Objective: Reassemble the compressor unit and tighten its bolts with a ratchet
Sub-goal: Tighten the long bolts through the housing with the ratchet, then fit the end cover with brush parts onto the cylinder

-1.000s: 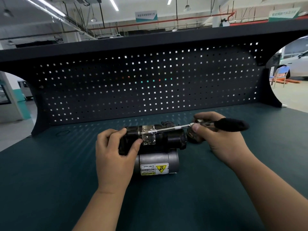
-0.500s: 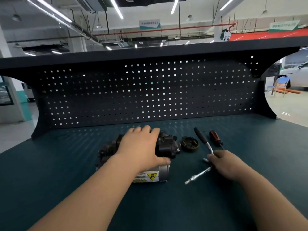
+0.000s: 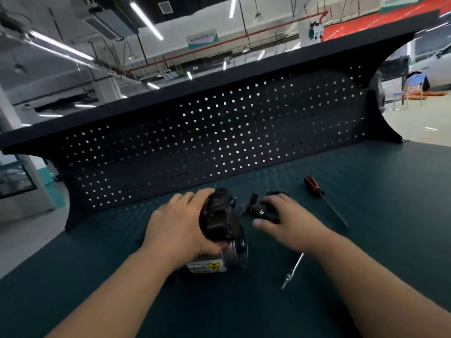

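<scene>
pegboard (image 3: 219, 142) closes rear, ratchet (image 3: 293, 268) and screwdriver (image 3: 314, 186) right

The desk (image 3: 366, 240) is a plain, dark teal green. Behind it the pegboard (image 3: 151, 162) is black, patterned with an even grid of small square holes, most of them showing white and a few green. The compressor unit (image 3: 219, 220) is black on top and silver-grey on its lower cylinder, where a white label (image 3: 206, 266) carries a yellow warning triangle with a black mark. The screwdriver (image 3: 313, 186) has a red-orange handle with black bands and a dark shaft. The visible shaft of the ratchet (image 3: 292, 269) is bright silver. Overhead are a red pipe (image 3: 268, 30) and a white and teal sign (image 3: 202, 37).
</scene>
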The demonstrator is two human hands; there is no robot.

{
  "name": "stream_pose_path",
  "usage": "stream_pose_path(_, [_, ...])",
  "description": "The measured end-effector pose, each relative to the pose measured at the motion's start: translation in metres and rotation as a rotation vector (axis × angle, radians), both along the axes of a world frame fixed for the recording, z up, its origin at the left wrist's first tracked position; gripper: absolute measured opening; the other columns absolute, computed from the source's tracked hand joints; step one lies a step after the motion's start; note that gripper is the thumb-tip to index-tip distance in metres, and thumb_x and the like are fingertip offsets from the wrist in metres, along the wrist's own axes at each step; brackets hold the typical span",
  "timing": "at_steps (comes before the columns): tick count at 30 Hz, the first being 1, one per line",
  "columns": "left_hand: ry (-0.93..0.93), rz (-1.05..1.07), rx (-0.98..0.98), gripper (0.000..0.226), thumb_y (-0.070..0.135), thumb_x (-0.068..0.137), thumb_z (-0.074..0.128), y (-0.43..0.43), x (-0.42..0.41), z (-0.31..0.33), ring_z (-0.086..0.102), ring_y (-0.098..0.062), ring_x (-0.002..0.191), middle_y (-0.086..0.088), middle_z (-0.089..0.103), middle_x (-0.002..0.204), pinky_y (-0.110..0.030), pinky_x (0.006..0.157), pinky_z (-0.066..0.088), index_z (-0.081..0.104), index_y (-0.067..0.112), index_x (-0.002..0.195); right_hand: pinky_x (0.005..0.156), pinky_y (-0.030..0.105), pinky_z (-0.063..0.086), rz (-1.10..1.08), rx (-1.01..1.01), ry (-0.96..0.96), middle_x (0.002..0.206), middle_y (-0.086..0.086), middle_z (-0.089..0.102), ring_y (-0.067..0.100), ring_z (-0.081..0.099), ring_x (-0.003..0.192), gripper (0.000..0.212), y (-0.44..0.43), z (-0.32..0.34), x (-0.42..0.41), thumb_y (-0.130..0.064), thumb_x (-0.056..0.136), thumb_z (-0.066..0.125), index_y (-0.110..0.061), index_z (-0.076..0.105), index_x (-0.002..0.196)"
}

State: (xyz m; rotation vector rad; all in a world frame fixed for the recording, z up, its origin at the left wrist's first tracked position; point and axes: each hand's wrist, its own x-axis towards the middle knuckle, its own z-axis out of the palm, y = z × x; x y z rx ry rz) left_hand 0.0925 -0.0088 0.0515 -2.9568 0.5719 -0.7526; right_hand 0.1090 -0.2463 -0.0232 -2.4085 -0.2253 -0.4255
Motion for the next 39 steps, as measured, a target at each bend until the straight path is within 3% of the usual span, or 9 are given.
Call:
stream_pose_path(6, [-0.112,-0.091,-0.239,0.101,0.072,0.035,0.064,0.027,-0.037,-0.001,0.047,-0.004,0.099,0.036,0.045,0.099,-0.031,0.074,0.042,0.036,0.05,0.13,0.102,0.02,0.03,0.419,0.155,0.241,0.148,-0.011,0.04,0.002,0.039,0.125,0.123,0.049,-0.007,-0.02,-0.073,0.049,0.072,-0.049,-0.001,0.146])
stream_pose_path(8, [-0.101,-0.082,-0.403,0.102,0.061,0.034,0.077,0.038,-0.044,0.004,0.043,0.0,0.099,0.047,0.041,0.102,-0.034,0.081,0.044,0.032,0.058,0.125,0.103,0.02,0.032,0.451,0.118,0.205,0.144,-0.016,0.045,0.001,0.042,0.124,0.117,0.056,-0.008,-0.022,-0.066,0.052,0.077,-0.048,0.006,0.144])
stream_pose_path(15, [-0.104,-0.117,-0.733,0.1,0.055,0.027,0.086,0.062,-0.052,0.006,0.056,0.005,0.098,0.03,0.057,0.108,-0.028,0.078,0.047,0.039,0.068,0.114,0.094,0.02,0.048,0.379,0.265,-0.179,0.115,-0.027,0.06,-0.008,0.056,0.107,0.082,0.077,0.008,-0.037,-0.063,0.055,0.075,-0.04,0.046,0.128])
stream_pose_path(18, [-0.105,-0.219,-0.89,0.077,0.03,0.046,0.09,0.062,-0.041,0.008,0.055,0.022,0.087,0.042,0.059,0.095,-0.017,0.07,0.041,0.05,0.06,0.104,0.091,0.02,0.047,0.371,0.369,-0.337,0.111,-0.024,0.057,0.0,0.057,0.107,0.068,0.078,0.02,-0.047,-0.061,0.057,0.076,-0.044,0.048,0.117])
stream_pose_path(20, [-0.098,-0.274,-1.104,0.05,0.014,0.064,0.084,0.054,-0.027,0.003,0.062,0.013,0.081,0.033,0.066,0.085,-0.016,0.065,0.042,0.059,0.044,0.095,0.088,0.014,0.043,0.347,0.448,-0.425,0.11,-0.024,0.052,0.002,0.055,0.108,0.06,0.085,0.03,-0.051,-0.057,0.062,0.073,-0.046,0.047,0.115])
stream_pose_path(25, [-0.044,-0.146,-1.554,0.022,0.013,0.089,0.057,0.019,-0.003,-0.036,0.059,0.0,0.077,0.018,0.066,0.07,-0.024,0.061,0.039,0.059,0.034,0.081,0.087,0.005,0.038,0.281,0.472,-0.364,0.116,-0.03,0.044,-0.011,0.047,0.112,0.054,0.097,0.039,-0.048,-0.062,0.068,0.055,-0.055,0.038,0.118])
stream_pose_path(31, [-0.134,-0.135,-1.545,0.027,0.016,0.094,0.05,0.006,0.016,-0.046,0.051,0.012,0.074,0.026,0.057,0.084,-0.017,0.064,0.034,0.056,0.04,0.083,0.088,0.01,0.041,0.315,0.496,-0.337,0.119,-0.024,0.055,-0.007,0.052,0.112,0.042,0.081,0.03,-0.028,-0.061,0.08,0.044,-0.051,0.046,0.12])
stream_pose_path(35, [-0.196,-0.087,-1.563,0.016,0.024,0.094,0.052,0.016,0.025,-0.053,0.049,0.014,0.074,0.028,0.055,0.085,-0.015,0.066,0.034,0.056,0.038,0.088,0.073,0.024,0.046,-0.137,0.466,-0.242,0.088,-0.015,0.068,0.009,0.063,0.088,0.026,0.021,0.03,0.028,-0.053,0.09,0.046,-0.033,0.063,0.092])
stream_pose_path(39, [-0.286,-0.038,-1.55,0.012,0.03,0.085,0.061,0.03,0.033,-0.058,0.055,0.017,0.073,0.03,0.061,0.079,-0.016,0.064,0.035,0.056,0.042,0.084,0.09,0.036,0.046,-0.438,-0.054,0.167,0.137,0.008,0.051,0.026,0.054,0.111,0.06,-0.031,0.009,0.089,-0.046,0.091,0.057,-0.015,0.042,0.14])
